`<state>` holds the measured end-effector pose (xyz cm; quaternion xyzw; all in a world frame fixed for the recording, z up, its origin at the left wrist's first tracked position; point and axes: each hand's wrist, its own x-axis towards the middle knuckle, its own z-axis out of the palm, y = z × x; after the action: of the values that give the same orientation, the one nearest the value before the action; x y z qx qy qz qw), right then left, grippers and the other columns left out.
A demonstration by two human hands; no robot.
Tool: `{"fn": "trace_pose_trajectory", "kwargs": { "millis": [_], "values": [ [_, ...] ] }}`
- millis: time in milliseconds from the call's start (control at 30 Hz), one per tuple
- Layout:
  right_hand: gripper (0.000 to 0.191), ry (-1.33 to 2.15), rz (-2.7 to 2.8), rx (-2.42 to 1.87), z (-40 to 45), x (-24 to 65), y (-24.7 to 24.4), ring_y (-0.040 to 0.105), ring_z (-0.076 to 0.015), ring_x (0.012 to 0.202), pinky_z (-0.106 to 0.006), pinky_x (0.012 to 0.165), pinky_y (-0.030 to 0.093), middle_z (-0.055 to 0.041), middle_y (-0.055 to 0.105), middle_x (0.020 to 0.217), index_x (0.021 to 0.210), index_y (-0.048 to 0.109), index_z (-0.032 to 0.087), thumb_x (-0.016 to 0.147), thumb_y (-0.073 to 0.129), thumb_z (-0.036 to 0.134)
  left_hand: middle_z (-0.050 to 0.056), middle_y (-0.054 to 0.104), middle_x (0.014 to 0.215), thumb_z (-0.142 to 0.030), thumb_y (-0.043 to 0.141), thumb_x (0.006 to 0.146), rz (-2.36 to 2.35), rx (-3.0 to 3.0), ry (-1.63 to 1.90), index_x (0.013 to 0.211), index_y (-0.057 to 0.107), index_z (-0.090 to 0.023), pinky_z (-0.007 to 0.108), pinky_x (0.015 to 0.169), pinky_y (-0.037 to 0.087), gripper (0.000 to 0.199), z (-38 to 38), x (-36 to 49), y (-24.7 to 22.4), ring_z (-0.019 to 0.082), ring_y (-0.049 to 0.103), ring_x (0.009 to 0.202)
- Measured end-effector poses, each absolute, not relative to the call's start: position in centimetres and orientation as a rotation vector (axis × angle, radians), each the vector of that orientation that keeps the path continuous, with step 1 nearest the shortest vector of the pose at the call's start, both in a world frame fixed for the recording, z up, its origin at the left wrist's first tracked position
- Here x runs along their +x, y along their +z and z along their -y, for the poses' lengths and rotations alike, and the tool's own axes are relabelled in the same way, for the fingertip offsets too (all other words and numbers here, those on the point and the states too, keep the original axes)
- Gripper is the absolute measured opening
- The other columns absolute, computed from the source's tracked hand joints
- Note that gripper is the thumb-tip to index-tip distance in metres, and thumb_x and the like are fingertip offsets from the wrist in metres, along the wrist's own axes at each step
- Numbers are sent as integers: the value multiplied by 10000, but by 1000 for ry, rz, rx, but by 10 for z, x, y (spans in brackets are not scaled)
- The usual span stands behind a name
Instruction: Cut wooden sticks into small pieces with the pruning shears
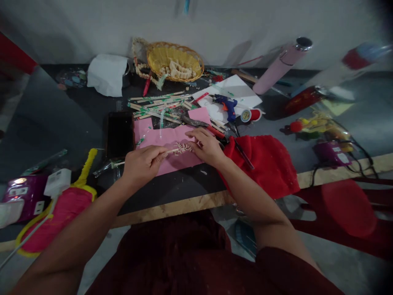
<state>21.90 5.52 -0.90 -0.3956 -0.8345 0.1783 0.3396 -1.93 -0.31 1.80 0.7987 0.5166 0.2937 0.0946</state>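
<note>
My left hand [144, 162] is closed around a thin wooden stick [172, 150], probably a chopstick. Small pale pieces [182, 148] ring the stick's right end like short spokes. At that end is my right hand [206, 145], its fingers apart and its fingertips beside or touching the pieces. Both hands are over a pink paper sheet [172, 167] on the dark table. Behind them, wooden chopsticks [153, 104], some in printed wrappers, lie in a loose pile. Pliers with red handles [215, 131] rest just beyond my right hand.
A blue glue gun [226, 104] and a red thread spool [255, 114] lie on or near white paper [245, 92]. Red cloth [267, 164] spreads at right, a phone [120, 134] at left. A yellow basket [153, 51], pink flask [279, 67] and purple power block [333, 153] stand around.
</note>
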Motion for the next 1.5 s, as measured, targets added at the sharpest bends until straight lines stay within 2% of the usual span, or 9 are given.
{"fn": "trace_pose_trajectory", "kwargs": {
  "millis": [67,167,233,333,467,867,1100,1200,1500],
  "values": [
    [231,539,2116,-1003,-52,217,-5,606,-184,943,-335,832,489,-95,656,973,955,642,176,949,467,327,15,761,884,-336,538,910,-1535,2374,865,957,712,-212,246,660,485,218,3,-18,19,143,695,752],
    [414,718,1945,-955,-45,213,2,613,-153,828,-307,754,475,-72,641,848,674,575,184,987,365,355,14,758,867,-335,537,909,-1542,2385,870,935,704,-210,253,675,490,210,2,-17,21,145,689,747],
    [429,807,1868,-906,-41,210,6,607,-138,796,-292,731,465,-59,631,824,619,535,184,981,392,365,12,754,842,-332,540,907,-1542,2388,894,919,700,-210,254,668,489,201,2,-17,21,144,684,734],
    [243,932,1880,-834,-35,205,10,587,-129,795,-270,697,464,-50,625,904,796,607,182,903,562,395,5,745,810,-315,556,899,-1529,2403,922,894,696,-209,254,661,490,176,3,-16,21,144,682,728],
    [279,1215,1900,-807,-29,201,11,537,-90,673,-221,583,437,-23,626,888,1006,614,183,867,609,425,3,747,808,-300,562,897,-1512,2436,940,875,698,-213,264,685,505,163,4,-16,19,152,691,745],
    [220,1240,1881,-914,-29,201,10,419,-67,559,-195,517,358,26,537,664,862,645,154,852,608,371,-4,759,878,-246,521,890,-1533,2455,874,884,722,-267,304,759,544,202,6,-17,17,172,702,826],
    [266,1299,1910,-816,-31,202,11,484,-85,642,-215,602,403,-2,577,749,869,608,152,902,546,408,1,758,876,-172,510,861,-1502,2521,894,868,728,-251,283,765,535,233,5,-19,17,165,697,823],
    [269,1285,1938,-837,-31,202,12,447,-80,617,-208,577,385,10,544,721,853,598,154,904,539,411,7,760,859,-152,522,849,-1487,2579,927,856,731,-241,278,734,536,227,6,-18,17,166,699,796],
    [125,1177,1989,-816,-32,201,11,414,-75,573,-207,535,350,30,502,668,803,558,172,873,505,262,11,761,869,-171,485,867,-1477,2578,877,863,733,-248,285,733,542,260,6,-16,17,167,700,801]
  ]
}}
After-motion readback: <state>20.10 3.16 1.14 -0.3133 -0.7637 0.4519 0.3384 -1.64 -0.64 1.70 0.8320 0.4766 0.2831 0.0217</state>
